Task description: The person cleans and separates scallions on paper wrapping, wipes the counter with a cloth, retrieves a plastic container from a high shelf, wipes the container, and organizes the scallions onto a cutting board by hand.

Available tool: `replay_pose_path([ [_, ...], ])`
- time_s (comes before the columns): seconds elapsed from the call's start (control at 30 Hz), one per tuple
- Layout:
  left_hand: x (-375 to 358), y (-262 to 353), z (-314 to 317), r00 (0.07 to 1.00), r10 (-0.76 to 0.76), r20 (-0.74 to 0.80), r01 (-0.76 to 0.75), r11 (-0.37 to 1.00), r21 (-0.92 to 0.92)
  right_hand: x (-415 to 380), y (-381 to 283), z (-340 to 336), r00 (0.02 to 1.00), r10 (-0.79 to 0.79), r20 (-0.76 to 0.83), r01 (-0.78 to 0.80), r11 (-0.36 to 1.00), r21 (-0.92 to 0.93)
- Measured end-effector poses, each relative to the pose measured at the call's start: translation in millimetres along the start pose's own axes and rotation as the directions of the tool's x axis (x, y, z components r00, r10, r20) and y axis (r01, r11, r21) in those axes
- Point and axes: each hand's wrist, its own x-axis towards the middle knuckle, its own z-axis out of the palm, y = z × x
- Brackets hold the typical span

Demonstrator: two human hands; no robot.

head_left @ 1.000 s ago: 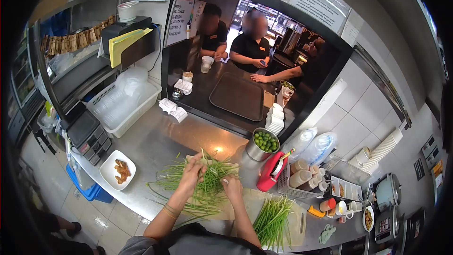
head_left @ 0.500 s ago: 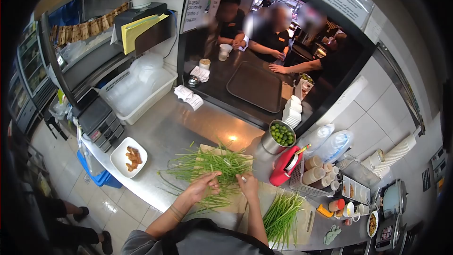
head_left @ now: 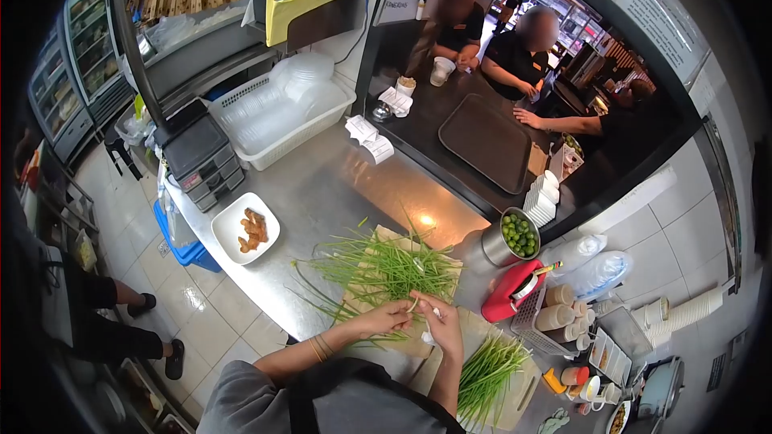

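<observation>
A loose heap of green chives (head_left: 386,269) lies spread on a brown paper sheet (head_left: 388,235) on the steel counter (head_left: 322,201). My left hand (head_left: 384,319) and my right hand (head_left: 441,326) meet at the near edge of the heap, both pinching the pale end of one chive stalk between them. A second, tidier bunch of chives (head_left: 485,374) lies on a cutting board (head_left: 527,390) to the right of my right hand.
A white plate with fried pieces (head_left: 245,229) sits left of the heap. A metal pot of limes (head_left: 515,237), a red dispenser (head_left: 512,291) and cups stand right. A white basket of plastic lids (head_left: 281,116) is behind. Three people stand beyond the serving window (head_left: 482,137).
My hands drew back from the heap's middle to its near edge and came together on a stalk. The view swung so the counter sits further right and lower.
</observation>
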Motion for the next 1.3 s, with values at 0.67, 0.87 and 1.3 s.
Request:
replay_pose_path([
  [0.67, -20.1, -19.1, -35.3, 0.908, 0.391, -0.154, 0.055, 0.253, 0.966, -19.3, 89.5, -28.7, 0.976, 0.111, -0.186, -0.177, 0.906, -0.385],
  [0.87, -8.0, -49.4, -12.8, 0.928, 0.367, -0.056, -0.050, 0.274, 0.961, -55.4, 91.6, -7.7, 0.983, 0.108, -0.146, -0.174, 0.784, -0.595],
  [1.3, 0.2, -61.7, 2.7, 0.900, 0.434, 0.028, -0.104, 0.153, 0.983, -47.9, 71.7, -24.1, 0.999, -0.044, -0.019, 0.030, 0.882, -0.471],
])
